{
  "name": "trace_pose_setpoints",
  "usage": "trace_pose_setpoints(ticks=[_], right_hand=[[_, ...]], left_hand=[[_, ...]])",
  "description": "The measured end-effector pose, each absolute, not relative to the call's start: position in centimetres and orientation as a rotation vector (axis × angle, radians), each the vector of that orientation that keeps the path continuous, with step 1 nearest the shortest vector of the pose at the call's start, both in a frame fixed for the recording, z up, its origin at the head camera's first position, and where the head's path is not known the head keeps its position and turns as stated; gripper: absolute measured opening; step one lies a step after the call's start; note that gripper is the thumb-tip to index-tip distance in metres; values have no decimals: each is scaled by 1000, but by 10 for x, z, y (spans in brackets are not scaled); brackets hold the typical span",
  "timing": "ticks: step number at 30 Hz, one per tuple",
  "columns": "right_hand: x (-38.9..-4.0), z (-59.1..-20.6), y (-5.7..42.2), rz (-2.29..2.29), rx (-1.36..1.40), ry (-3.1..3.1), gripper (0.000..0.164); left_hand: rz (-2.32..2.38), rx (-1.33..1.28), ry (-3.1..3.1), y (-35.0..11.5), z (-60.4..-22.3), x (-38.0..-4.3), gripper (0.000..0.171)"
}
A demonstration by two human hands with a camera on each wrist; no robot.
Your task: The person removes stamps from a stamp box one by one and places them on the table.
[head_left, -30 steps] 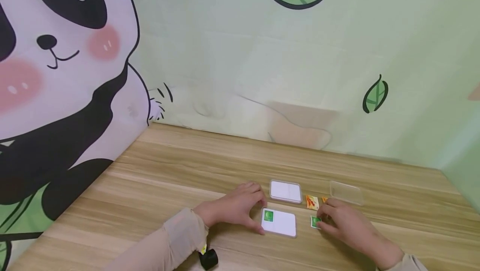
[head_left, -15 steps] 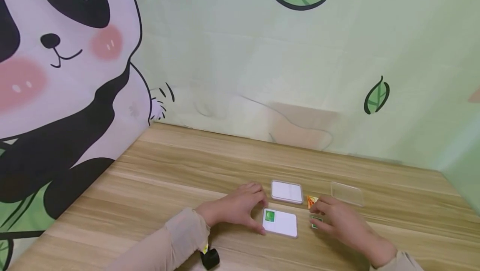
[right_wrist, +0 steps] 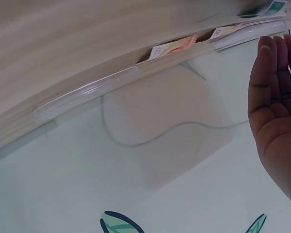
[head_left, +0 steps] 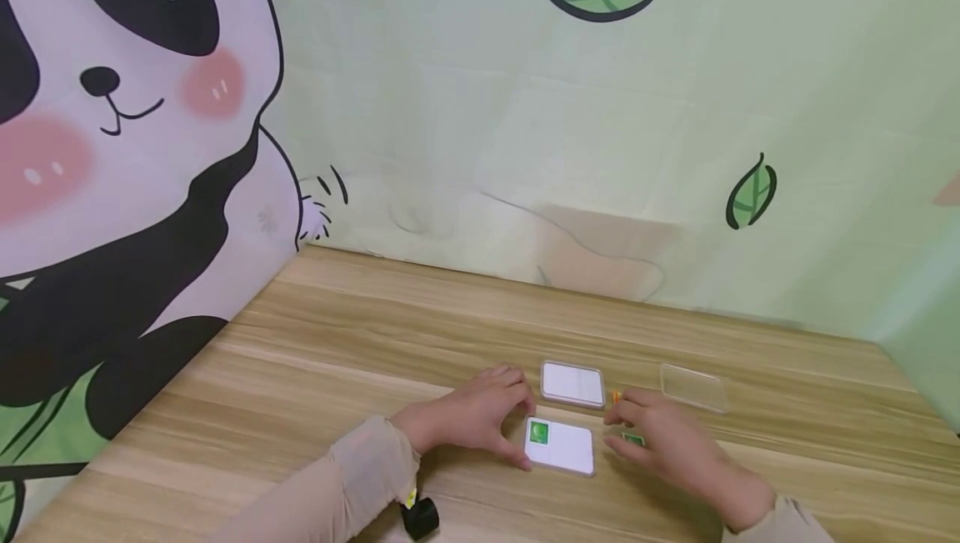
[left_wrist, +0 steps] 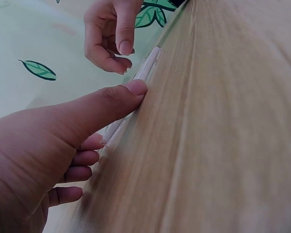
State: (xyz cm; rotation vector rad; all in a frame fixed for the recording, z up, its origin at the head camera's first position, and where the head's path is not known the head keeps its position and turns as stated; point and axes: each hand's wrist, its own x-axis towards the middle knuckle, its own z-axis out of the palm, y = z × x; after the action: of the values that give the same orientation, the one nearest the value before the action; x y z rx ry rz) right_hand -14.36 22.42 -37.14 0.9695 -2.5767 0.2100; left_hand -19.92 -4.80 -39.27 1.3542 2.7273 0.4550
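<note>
The left hand grasps the left end of the near case, a flat clear-edged box with a white face lying on the table; its thumb is on the lower corner and its fingers are at the upper one. A green stamp sits in the upper left corner of that white face. Just to the case's right is the right hand, its fingers bent, with thumb and forefinger near each other; whether they pinch anything cannot be told. A second green stamp shows in the gap between that thumb and forefinger. Behind the right hand's fingertips, an orange stamp is partly hidden in the head view. The far case, also white, lies behind the near one, and a clear lid rests beyond the right hand. A black object is beside the left sleeve.
</note>
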Motion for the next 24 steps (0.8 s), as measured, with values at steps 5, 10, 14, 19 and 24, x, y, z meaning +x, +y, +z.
trace_pose_setpoints(ticks=[5,10,14,19,24], right_hand=[[-143,-372,217,243,984,-2565,12],[-144,-371,212,255,975,-2601,11],[-145,-371,209,250,980,-2594,11],[-144,-370,204,256,984,-2597,11],[-145,-370,199,288,1009,-2587,10]], left_hand=[[456,1349,2731,-49,-392,-198,58],[456,1353,2733,-49,-392,-198,58],[449,1339,2729,-48,-391,-199,58],[437,1331,2729,-47,-391,-198,58],[445,1340,2730,-48,-392,-199,57]])
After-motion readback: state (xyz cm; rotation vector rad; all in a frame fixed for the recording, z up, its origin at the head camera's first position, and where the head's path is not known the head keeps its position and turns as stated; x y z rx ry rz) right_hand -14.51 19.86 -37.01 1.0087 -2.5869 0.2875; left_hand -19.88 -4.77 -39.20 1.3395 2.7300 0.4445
